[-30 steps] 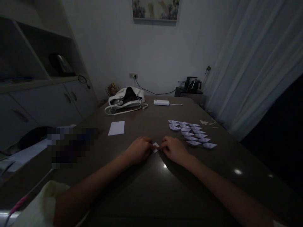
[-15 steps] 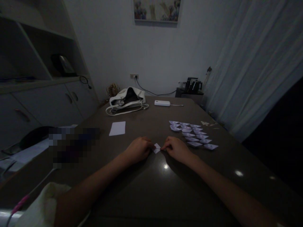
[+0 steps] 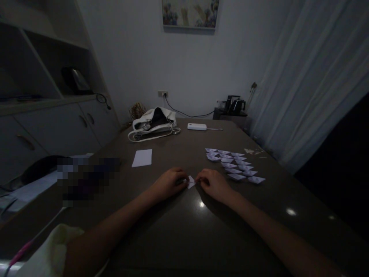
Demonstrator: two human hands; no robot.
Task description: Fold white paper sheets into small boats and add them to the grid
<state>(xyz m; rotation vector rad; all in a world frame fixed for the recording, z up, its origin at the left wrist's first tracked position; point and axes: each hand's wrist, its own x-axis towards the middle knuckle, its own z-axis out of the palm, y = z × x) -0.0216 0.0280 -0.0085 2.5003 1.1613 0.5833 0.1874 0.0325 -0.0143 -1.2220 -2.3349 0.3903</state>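
On the counter (image 3: pixel 178 148), the left hand (image 3: pixel 173 182) and right hand (image 3: pixel 215 184) pinch opposite ends of a small folded paper (image 3: pixel 190 182) between them — each grip probably bracing against the other. Paper boats (image 3: pixel 230 166) sit grouped beyond the right hand — likely to keep them unbumped.

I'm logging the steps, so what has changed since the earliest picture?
The fingertips of the left hand and right hand have drawn slightly apart at the small folded paper; whether either let go is unclear. The paper boats, white sheet and bag stayed put.
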